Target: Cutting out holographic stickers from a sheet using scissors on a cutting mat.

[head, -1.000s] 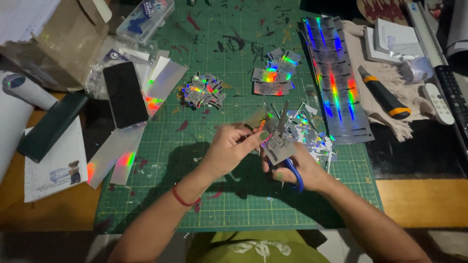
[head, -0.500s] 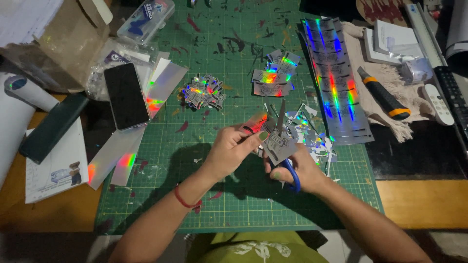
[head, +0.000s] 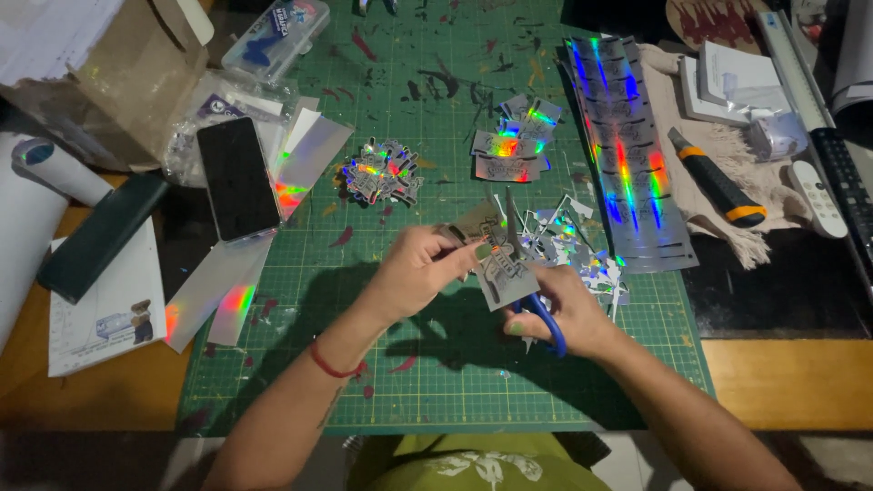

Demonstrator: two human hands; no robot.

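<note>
Left hand [head: 414, 273] pinching holographic sticker sheet [head: 498, 269] above desk's near-middle; right hand [head: 564, 314] clamped on blue scissors [head: 536, 309], blades pointing toward far edge, entering sheet from near-right.

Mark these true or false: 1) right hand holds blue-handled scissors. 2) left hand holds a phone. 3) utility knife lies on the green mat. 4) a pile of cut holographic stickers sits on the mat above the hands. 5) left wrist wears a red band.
1) True: the right hand grips the blue-handled scissors.
2) False: the left hand holds a holographic sticker sheet piece; the phone lies apart, upper left.
3) False: the utility knife lies on a beige cloth right of the green mat.
4) True: the sticker pile.
5) True: red band.
</note>
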